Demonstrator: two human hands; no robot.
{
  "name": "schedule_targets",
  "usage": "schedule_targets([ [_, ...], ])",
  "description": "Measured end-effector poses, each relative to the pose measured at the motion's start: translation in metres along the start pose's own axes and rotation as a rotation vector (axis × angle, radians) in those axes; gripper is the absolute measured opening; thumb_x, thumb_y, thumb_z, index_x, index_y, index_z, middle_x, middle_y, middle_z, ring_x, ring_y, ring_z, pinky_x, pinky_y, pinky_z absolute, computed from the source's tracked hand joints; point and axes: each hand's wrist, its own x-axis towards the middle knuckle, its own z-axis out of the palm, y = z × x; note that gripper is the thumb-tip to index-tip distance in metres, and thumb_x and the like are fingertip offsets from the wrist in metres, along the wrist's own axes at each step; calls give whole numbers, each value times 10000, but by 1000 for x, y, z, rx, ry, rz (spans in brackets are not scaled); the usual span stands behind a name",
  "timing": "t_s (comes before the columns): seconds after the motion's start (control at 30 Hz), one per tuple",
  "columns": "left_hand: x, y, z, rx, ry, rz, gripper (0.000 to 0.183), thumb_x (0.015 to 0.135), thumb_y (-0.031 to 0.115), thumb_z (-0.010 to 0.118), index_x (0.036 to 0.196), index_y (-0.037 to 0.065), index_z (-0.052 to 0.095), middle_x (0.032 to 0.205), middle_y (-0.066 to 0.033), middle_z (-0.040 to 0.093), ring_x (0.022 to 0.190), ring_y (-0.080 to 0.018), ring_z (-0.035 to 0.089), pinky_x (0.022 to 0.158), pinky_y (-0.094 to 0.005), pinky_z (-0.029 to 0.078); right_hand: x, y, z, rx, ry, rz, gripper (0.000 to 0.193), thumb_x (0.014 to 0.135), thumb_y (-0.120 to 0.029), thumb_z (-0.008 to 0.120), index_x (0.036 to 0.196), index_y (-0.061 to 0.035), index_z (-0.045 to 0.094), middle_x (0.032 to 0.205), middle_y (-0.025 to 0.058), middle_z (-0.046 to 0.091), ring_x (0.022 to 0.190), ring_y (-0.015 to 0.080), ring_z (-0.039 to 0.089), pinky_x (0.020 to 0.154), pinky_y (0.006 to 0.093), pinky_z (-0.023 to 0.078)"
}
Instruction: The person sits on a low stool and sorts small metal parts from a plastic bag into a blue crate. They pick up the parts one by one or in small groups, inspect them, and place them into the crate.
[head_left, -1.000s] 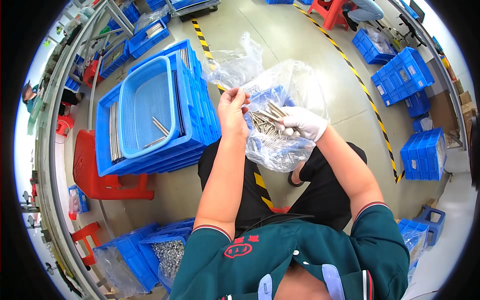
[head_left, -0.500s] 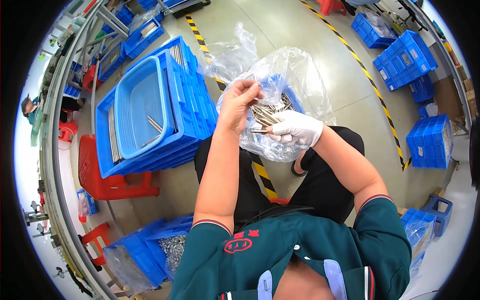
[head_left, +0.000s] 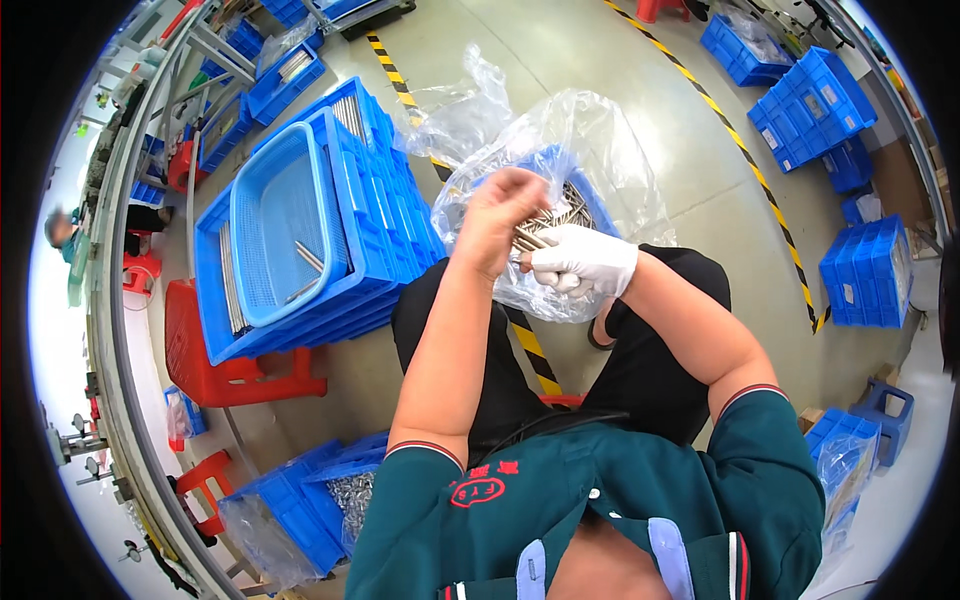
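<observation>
My right hand (head_left: 585, 262), in a white glove, is closed around several slim metal rods (head_left: 533, 238) whose ends stick out toward the left. Just left of it is my bare left hand (head_left: 497, 225), raised with its fingers bent and smeared by motion, so whether it holds anything cannot be made out. Beyond both hands, a pile of similar metal rods (head_left: 570, 208) lies in a blue bin (head_left: 601, 208). A clear plastic bag (head_left: 625, 145) is spread around the bin and over its rim, hanging down below my hands.
On the left, a light blue basket (head_left: 275, 165) holding a few rods sits on stacked blue crates (head_left: 385, 200). A red stool (head_left: 200, 340) stands beside them. Small metal parts (head_left: 350, 500) fill a crate at lower left. More blue crates (head_left: 865, 280) stand along the right.
My left hand has shifted slightly right and down, nearer the gloved hand, and is now blurred. The right hand still grips the rods, having moved a little left.
</observation>
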Motion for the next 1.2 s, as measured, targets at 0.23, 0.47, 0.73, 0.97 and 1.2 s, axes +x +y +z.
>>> schedule_targets([
  [0.23,-1,5,-25,-169,220,41,113,876,135,654,902,49,585,719,-42,593,570,-100,518,537,-227,430,-17,-15,-11,150,-5,-277,169,905,-174,569,1027,-65,529,749,-5,527,486,18,389,385,170,266],
  [0.47,-12,13,-16,-295,32,-53,141,887,150,644,913,20,595,700,-39,574,592,-112,511,563,-254,410,-21,-26,-14,57,114,-376,134,882,-167,583,948,-57,546,715,-3,537,472,25,385,405,174,275],
  [0.73,-16,12,-13,-313,-46,-109,140,894,146,630,932,14,605,687,-43,576,597,-116,506,574,-261,403,-20,-31,-17,-134,222,-440,162,855,-212,625,848,-57,580,633,-12,523,487,31,400,438,196,305],
  [0.97,-19,12,-12,-211,-85,-131,130,879,140,651,899,18,614,662,-39,587,581,-112,507,574,-255,412,-20,-31,-14,-166,234,-434,193,841,-234,647,880,-51,599,673,-13,524,546,42,425,488,208,343],
  [1.2,-25,16,-13,110,-38,-45,123,846,82,677,911,-11,628,716,-85,630,620,-134,574,564,-248,450,-12,-22,-27,-424,246,-562,234,821,-222,661,944,-29,610,729,-1,544,650,69,479,571,241,403],
])
